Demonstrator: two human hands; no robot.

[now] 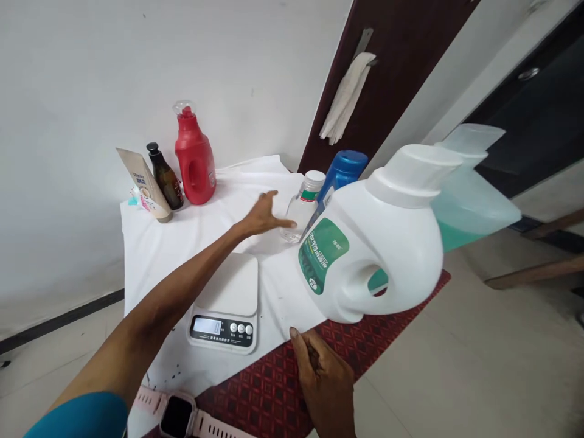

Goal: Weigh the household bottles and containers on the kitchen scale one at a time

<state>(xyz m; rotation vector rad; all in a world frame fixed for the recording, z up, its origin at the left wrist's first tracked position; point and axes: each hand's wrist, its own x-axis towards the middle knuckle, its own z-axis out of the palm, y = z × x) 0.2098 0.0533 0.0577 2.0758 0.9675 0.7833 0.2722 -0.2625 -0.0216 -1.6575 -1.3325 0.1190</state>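
Observation:
My left hand (264, 215) reaches over the table with thumb and fingers apart, holding nothing. Its thumb tip is at the clear bottle (298, 210) with a white cap; whether they touch I cannot tell. Under my left forearm lies a white kitchen scale (228, 286), its pan bare and its display lit. My right hand (326, 377) is near the table's front edge, fingers curled in and nothing visible in them. Just beyond it stands a large white detergent jug (392, 243) with a green label, partly covering a blue bottle (342, 170) and a jug of green liquid (474, 201).
Against the wall stand a red detergent bottle (194, 161), a dark pump bottle (166, 179) and a beige squeeze tube (146, 185). A pink smartwatch (177, 417) lies at the near edge. White cloth (246, 176) covers part of a red patterned cloth (255, 395). A towel (349, 97) hangs on the door handle.

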